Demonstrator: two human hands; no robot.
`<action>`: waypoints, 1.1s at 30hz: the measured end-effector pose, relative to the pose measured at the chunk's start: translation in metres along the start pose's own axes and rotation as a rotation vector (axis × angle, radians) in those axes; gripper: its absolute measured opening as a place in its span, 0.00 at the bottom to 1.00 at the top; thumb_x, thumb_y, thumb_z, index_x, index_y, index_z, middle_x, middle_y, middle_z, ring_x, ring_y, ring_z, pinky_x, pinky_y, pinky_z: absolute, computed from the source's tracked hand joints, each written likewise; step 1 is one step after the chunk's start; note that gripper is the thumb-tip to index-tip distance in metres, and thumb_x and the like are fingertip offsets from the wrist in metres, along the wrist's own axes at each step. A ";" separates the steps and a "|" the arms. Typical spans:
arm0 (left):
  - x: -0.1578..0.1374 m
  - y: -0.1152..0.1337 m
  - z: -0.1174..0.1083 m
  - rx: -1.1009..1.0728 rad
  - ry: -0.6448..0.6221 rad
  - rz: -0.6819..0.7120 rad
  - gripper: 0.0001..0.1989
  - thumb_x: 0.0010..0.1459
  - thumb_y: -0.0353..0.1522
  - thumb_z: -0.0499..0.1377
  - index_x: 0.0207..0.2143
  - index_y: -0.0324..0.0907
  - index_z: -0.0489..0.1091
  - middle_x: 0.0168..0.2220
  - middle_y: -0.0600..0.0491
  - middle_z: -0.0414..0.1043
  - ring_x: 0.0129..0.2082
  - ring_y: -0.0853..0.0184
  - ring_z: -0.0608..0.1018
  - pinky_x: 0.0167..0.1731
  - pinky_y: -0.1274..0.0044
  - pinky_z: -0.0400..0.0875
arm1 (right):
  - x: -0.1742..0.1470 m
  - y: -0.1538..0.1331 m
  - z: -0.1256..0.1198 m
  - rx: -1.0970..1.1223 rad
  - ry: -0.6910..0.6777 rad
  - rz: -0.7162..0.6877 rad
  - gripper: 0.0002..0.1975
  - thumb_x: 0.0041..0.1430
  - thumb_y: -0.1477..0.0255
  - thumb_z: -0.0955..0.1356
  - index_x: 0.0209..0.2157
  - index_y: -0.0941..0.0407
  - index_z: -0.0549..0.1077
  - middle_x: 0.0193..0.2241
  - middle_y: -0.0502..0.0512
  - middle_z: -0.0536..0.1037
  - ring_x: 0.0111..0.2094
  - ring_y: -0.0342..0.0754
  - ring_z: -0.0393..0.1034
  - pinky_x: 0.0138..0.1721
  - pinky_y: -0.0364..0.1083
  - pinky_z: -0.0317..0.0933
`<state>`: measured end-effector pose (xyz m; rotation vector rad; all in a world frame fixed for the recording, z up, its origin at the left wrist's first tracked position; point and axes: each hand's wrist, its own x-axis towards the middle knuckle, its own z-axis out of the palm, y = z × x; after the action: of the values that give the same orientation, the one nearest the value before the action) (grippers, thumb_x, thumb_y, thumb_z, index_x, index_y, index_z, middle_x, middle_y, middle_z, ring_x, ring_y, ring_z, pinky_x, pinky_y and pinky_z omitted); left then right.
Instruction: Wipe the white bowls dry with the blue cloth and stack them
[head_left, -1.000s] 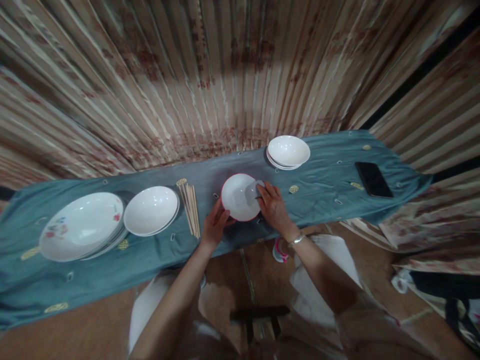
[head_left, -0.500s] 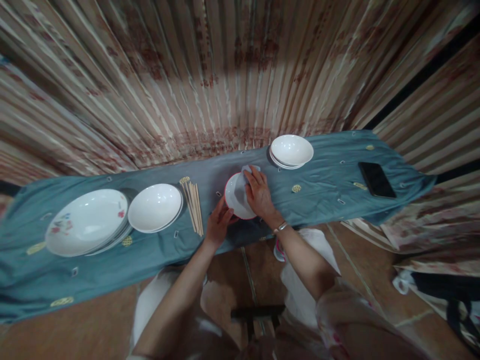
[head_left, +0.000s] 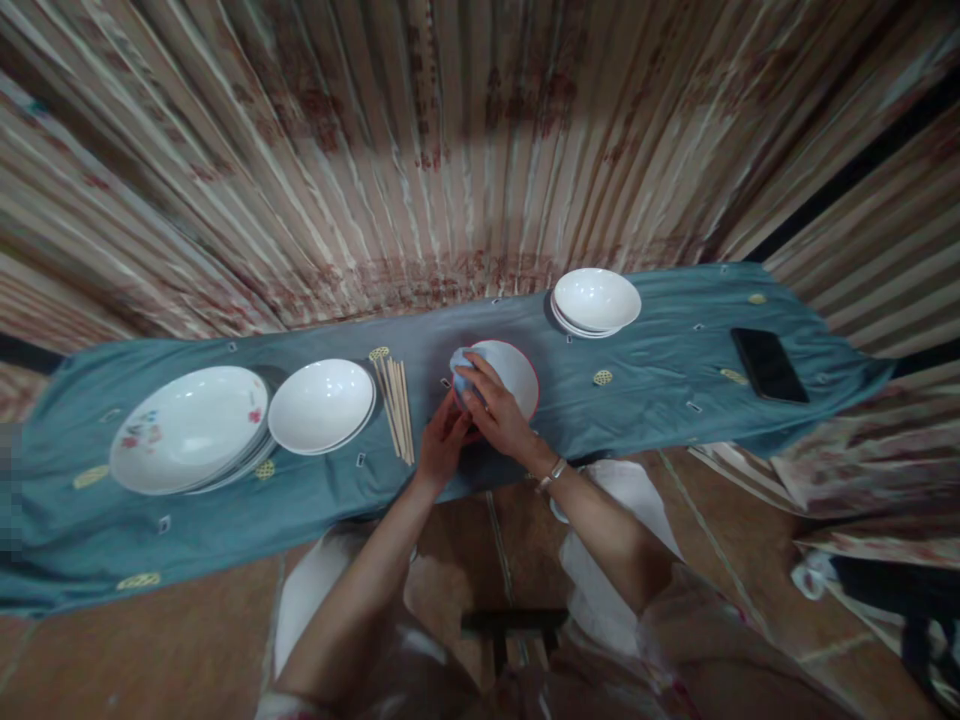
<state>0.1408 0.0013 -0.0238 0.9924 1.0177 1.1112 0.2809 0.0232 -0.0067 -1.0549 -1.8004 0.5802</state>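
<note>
A white bowl with a red rim (head_left: pixel 521 375) is tilted up off the cloth at the middle of the table. My left hand (head_left: pixel 442 440) grips it by its near left edge, thumb at the rim. Bunched in my right hand (head_left: pixel 499 405) is a pale blue cloth (head_left: pixel 463 372), pressed at the bowl's left rim. My right palm and wrist cross in front of the bowl and hide its near part. Just left of my hands lie several wooden chopsticks (head_left: pixel 397 408), side by side.
Stacked white bowls (head_left: pixel 598 298) stand at the back right, with a black phone (head_left: pixel 769 365) further right. On the left are another bowl stack (head_left: pixel 321 405) and large flowered plates (head_left: pixel 191 425). A teal cloth (head_left: pixel 645 400) covers the narrow table; a curtain (head_left: pixel 465 150) hangs behind.
My right hand, with the cloth, has moved from the bowl's far right rim across to its left rim. The bowl has turned and tilted in my left hand. The view has shifted slightly.
</note>
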 end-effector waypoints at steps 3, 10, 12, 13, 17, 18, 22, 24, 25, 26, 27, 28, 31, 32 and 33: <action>0.000 0.000 -0.001 0.003 0.002 -0.003 0.40 0.52 0.49 0.69 0.64 0.45 0.67 0.46 0.47 0.82 0.45 0.55 0.83 0.43 0.63 0.83 | -0.002 -0.001 -0.002 0.111 -0.020 0.027 0.21 0.74 0.60 0.59 0.58 0.53 0.73 0.65 0.61 0.69 0.68 0.51 0.61 0.71 0.54 0.53; 0.001 0.001 -0.002 -0.011 0.023 -0.017 0.38 0.49 0.49 0.71 0.59 0.45 0.71 0.42 0.50 0.81 0.42 0.60 0.83 0.40 0.68 0.83 | -0.003 0.004 -0.013 0.354 -0.091 0.204 0.24 0.69 0.50 0.63 0.42 0.52 0.82 0.56 0.57 0.79 0.60 0.51 0.71 0.65 0.51 0.60; 0.001 0.003 -0.002 -0.027 0.023 -0.033 0.39 0.48 0.48 0.71 0.61 0.44 0.70 0.41 0.51 0.81 0.42 0.61 0.82 0.41 0.67 0.83 | -0.002 0.006 -0.016 0.378 -0.123 0.242 0.26 0.68 0.48 0.63 0.40 0.53 0.83 0.54 0.57 0.80 0.58 0.51 0.73 0.63 0.50 0.62; 0.000 0.005 -0.002 -0.033 0.021 -0.045 0.40 0.48 0.48 0.72 0.61 0.44 0.70 0.41 0.51 0.81 0.42 0.61 0.82 0.43 0.66 0.83 | -0.002 0.007 -0.017 0.379 -0.137 0.258 0.27 0.68 0.48 0.63 0.38 0.54 0.83 0.53 0.58 0.81 0.57 0.52 0.74 0.62 0.50 0.63; -0.001 0.010 -0.001 -0.051 0.015 -0.062 0.38 0.51 0.47 0.71 0.61 0.44 0.70 0.49 0.46 0.80 0.48 0.57 0.82 0.45 0.64 0.83 | -0.003 0.010 -0.023 0.360 -0.186 0.287 0.29 0.67 0.46 0.62 0.34 0.55 0.82 0.47 0.57 0.84 0.52 0.52 0.77 0.57 0.50 0.66; -0.001 0.011 -0.001 -0.052 0.013 -0.060 0.37 0.52 0.48 0.70 0.61 0.45 0.71 0.53 0.45 0.79 0.49 0.56 0.82 0.44 0.64 0.83 | -0.004 0.010 -0.024 0.349 -0.196 0.284 0.29 0.67 0.47 0.62 0.32 0.55 0.82 0.44 0.57 0.84 0.50 0.51 0.77 0.56 0.49 0.67; 0.001 0.012 0.000 -0.027 0.007 -0.056 0.38 0.52 0.51 0.69 0.62 0.46 0.70 0.54 0.46 0.79 0.46 0.57 0.83 0.42 0.65 0.84 | -0.007 0.011 -0.032 0.250 -0.224 0.263 0.28 0.69 0.51 0.62 0.28 0.56 0.80 0.36 0.55 0.84 0.42 0.49 0.79 0.47 0.46 0.68; 0.001 0.012 0.000 -0.002 0.004 -0.048 0.39 0.51 0.51 0.70 0.63 0.47 0.70 0.52 0.47 0.80 0.44 0.58 0.83 0.41 0.65 0.84 | -0.009 0.010 -0.037 0.153 -0.243 0.251 0.26 0.70 0.55 0.62 0.27 0.56 0.79 0.34 0.54 0.84 0.37 0.47 0.79 0.43 0.44 0.68; 0.002 0.012 0.000 0.010 0.002 -0.044 0.39 0.51 0.51 0.69 0.63 0.47 0.70 0.52 0.47 0.80 0.45 0.58 0.83 0.41 0.65 0.84 | -0.010 0.009 -0.040 0.094 -0.249 0.239 0.26 0.71 0.57 0.62 0.26 0.56 0.79 0.32 0.54 0.84 0.35 0.46 0.78 0.42 0.44 0.67; 0.002 0.012 0.000 0.021 -0.001 -0.042 0.39 0.52 0.51 0.69 0.63 0.47 0.70 0.52 0.48 0.80 0.45 0.57 0.83 0.41 0.65 0.84 | -0.010 0.009 -0.042 0.030 -0.256 0.226 0.25 0.72 0.59 0.61 0.26 0.56 0.79 0.31 0.54 0.83 0.34 0.45 0.78 0.41 0.43 0.67; 0.002 0.012 0.000 0.030 -0.005 -0.040 0.39 0.52 0.51 0.69 0.63 0.47 0.69 0.51 0.47 0.80 0.45 0.57 0.83 0.41 0.65 0.84 | -0.011 0.009 -0.043 -0.038 -0.261 0.211 0.25 0.72 0.61 0.61 0.25 0.56 0.78 0.30 0.54 0.83 0.33 0.45 0.77 0.40 0.43 0.66; 0.002 0.012 0.000 0.037 -0.007 -0.037 0.40 0.52 0.51 0.69 0.64 0.46 0.69 0.50 0.47 0.81 0.45 0.57 0.83 0.41 0.64 0.84 | -0.012 0.009 -0.044 -0.112 -0.264 0.195 0.24 0.73 0.63 0.61 0.25 0.56 0.77 0.29 0.54 0.82 0.32 0.45 0.76 0.39 0.43 0.66; 0.002 0.012 0.000 0.048 -0.007 -0.020 0.42 0.51 0.52 0.69 0.64 0.44 0.69 0.47 0.47 0.81 0.45 0.56 0.82 0.41 0.63 0.84 | -0.014 0.012 -0.044 -0.346 -0.244 0.150 0.23 0.73 0.66 0.60 0.25 0.56 0.76 0.28 0.58 0.81 0.33 0.49 0.76 0.41 0.47 0.68; 0.002 0.012 0.000 0.051 -0.006 -0.012 0.42 0.50 0.52 0.69 0.63 0.44 0.69 0.47 0.47 0.80 0.45 0.56 0.82 0.41 0.63 0.84 | -0.015 0.014 -0.042 -0.411 -0.224 0.133 0.22 0.73 0.67 0.60 0.26 0.56 0.76 0.29 0.59 0.81 0.34 0.50 0.76 0.43 0.49 0.69; 0.001 0.012 0.001 0.054 -0.004 -0.006 0.42 0.50 0.53 0.69 0.63 0.44 0.69 0.46 0.47 0.80 0.44 0.56 0.82 0.41 0.63 0.84 | -0.016 0.017 -0.041 -0.459 -0.193 0.114 0.21 0.73 0.68 0.61 0.27 0.55 0.76 0.30 0.61 0.81 0.35 0.52 0.76 0.45 0.52 0.70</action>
<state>0.1390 0.0045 -0.0126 1.0340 1.0515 1.0810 0.3270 0.0157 -0.0088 -1.4573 -2.1124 0.3492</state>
